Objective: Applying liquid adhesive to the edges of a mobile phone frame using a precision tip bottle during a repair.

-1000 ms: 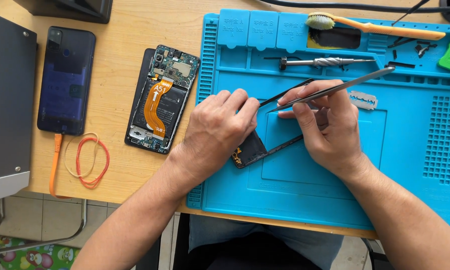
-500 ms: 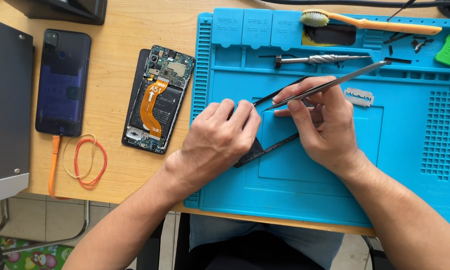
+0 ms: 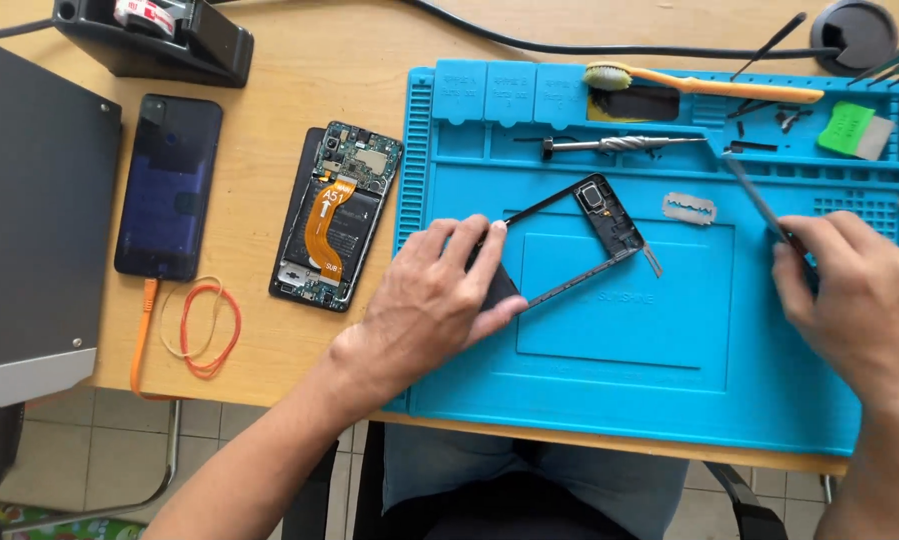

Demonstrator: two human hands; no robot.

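Phone frame point(image 3: 569, 240) is lying diagonally near the middle of the blue mat point(image 3: 669, 400), and from where I'm watching the left hand point(image 3: 439, 300) is pressing down flat on its lower left end, fingers spread over it, I'd guess so it can't skate around. The right hand point(image 3: 849, 300) is off by the mat's right edge, fingers curled tight around thin tweezers point(image 3: 754, 195) that point up toward the tray slots at the mat's top edge. A razor blade point(image 3: 689, 208) sits just beside the frame's upper end. The opened phone point(image 3: 334, 215) with its orange ribbon is parked on the bench off the mat's left edge, probably to keep it out of the way.
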